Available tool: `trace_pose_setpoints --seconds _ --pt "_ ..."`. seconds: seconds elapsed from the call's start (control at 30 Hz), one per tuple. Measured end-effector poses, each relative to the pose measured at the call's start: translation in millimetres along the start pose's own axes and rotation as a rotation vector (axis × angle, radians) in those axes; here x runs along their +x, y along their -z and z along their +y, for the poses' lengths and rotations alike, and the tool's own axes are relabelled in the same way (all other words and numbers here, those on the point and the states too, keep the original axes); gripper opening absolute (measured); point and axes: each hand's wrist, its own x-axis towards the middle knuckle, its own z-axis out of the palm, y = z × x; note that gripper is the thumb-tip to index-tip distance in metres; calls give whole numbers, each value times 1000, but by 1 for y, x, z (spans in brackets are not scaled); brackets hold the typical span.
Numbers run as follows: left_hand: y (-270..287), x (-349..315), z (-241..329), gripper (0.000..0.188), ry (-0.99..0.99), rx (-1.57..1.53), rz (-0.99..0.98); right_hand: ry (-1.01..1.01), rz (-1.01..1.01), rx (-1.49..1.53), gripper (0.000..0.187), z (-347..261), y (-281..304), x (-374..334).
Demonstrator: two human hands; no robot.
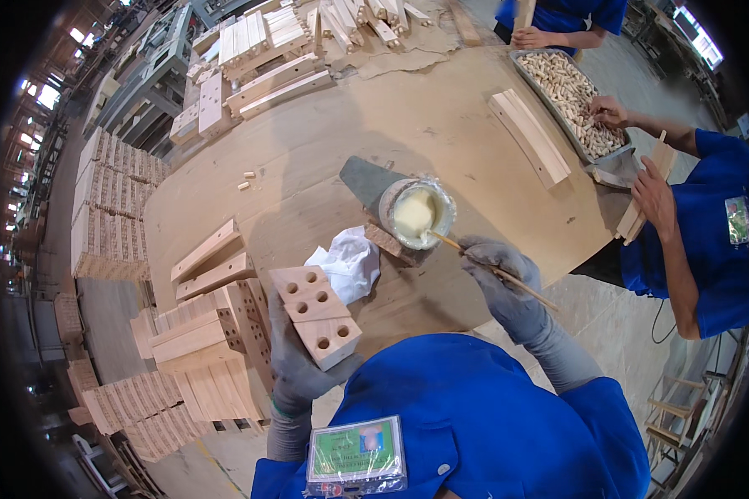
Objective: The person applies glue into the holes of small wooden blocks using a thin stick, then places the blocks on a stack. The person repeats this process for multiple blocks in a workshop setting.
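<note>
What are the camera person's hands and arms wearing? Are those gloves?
Yes! The left hand and right hand both wear grey gloves. Light grey coverings hug the forearms, and a thin green edge shows by the left wrist. Higher up are bright blue sleeves.

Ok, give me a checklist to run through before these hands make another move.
1. Left hand secure on the drilled wood: ok, fingers wrapped around it.
2. Visible holes unplugged: ok, they look open.
3. Holes clean to the bottom: cannot tell, their depths are dark.
4. Right hand on the stick: ok, its end reaches the pot.
5. Pot steady: cannot tell from this one view.
6. Loose dowels in hand: not ok, none visible in either hand; they lie on the table.
</note>
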Motion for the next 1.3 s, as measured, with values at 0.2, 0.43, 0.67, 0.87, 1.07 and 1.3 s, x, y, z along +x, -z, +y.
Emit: trace_pose_setpoints --seconds 0.2,0.43,0.67,0.87,1.07,1.3 --pt "-7 13 -4 124 -165 -73 -52 14 -3 55 17 -4 9 -6" --pt "-17 20 1 126 9 -199 -184 24 -53 90 14 1 -7 4" --pt "-23 24 1 121 -44 -55 -203 148 29 260 18 6 -10 5" --pt "-24 27 13 120 -111 15 -209 -333 69 749 16 -24 20 59" --pt "-26 28 16 122 -95 -24 -216 -384 -92 603 17 -30 35 78" --pt "-21 14 2 123 -30 -56 -147 292 -367 -36 22 18 25 44"
